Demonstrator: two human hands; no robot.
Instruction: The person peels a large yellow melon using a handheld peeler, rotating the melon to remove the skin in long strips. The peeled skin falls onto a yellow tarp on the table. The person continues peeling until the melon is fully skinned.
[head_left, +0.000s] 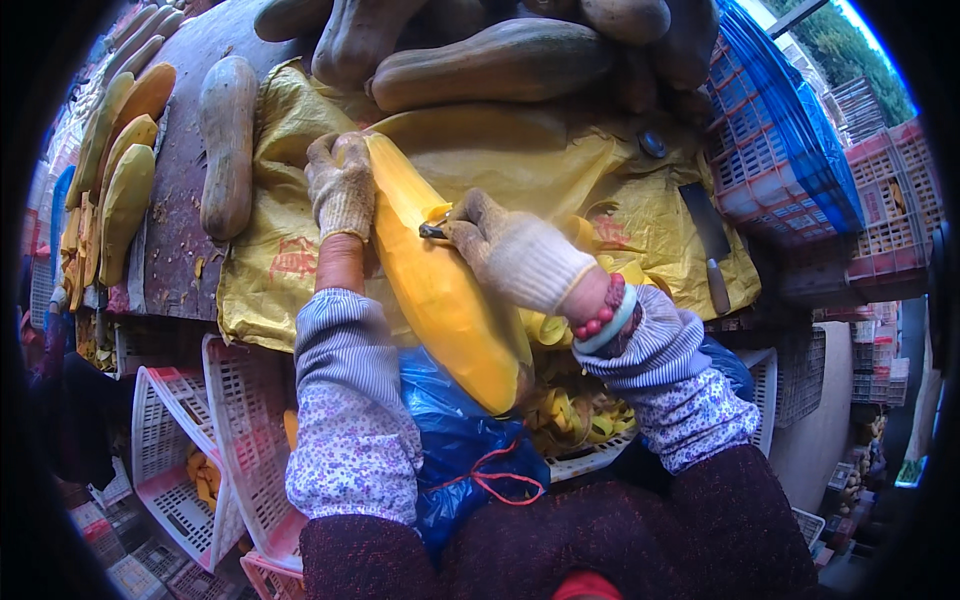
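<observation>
A long peeled squash (442, 292) slants from the table's yellow woven sheet (637, 180) down over a blue plastic bag tied with red cord. My left hand (341, 184), in a knitted glove, grips its upper end. In my gloved right hand (502, 244) is a peeler (433, 230), its metal head against the squash's upper middle, with a bit of peel raised there. Curled peel strips (585, 416) lie in a crate below my right forearm. A cleaver (709, 240) rests at the sheet's right side.
Unpeeled squashes (495, 64) are piled at the table's back; another squash (226, 146) lies at left. Peeled squash pieces (127, 214) sit at the far left, near another person's hand. Plastic crates (180, 450) stand lower left, and a blue-covered crate (772, 150) stands at right.
</observation>
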